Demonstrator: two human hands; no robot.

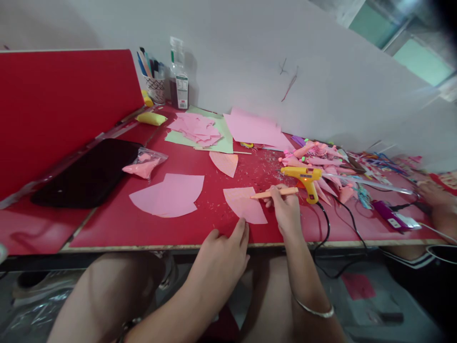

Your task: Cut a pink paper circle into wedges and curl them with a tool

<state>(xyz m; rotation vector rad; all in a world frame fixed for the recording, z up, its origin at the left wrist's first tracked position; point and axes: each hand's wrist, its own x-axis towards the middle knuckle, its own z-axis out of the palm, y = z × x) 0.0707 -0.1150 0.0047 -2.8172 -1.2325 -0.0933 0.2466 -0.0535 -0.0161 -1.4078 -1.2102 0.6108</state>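
Note:
My right hand is closed round an orange marker, its tip on the upper part of a fan-shaped piece of pink paper. Orange marks show along that paper's upper edge. My left hand touches the paper's lower edge with outstretched fingertips and grips nothing. Left of it lies a larger cut sheet of pink paper. Another fan-shaped piece with orange colouring lies farther back. Close to my right hand is a yellow glue gun, its small light glowing.
A black tablet-like slab and a bag of pink material lie left. Behind stand a pen cup and a bottle. Pink cone-shaped crafts are heaped right, near a purple power strip and another person's arm.

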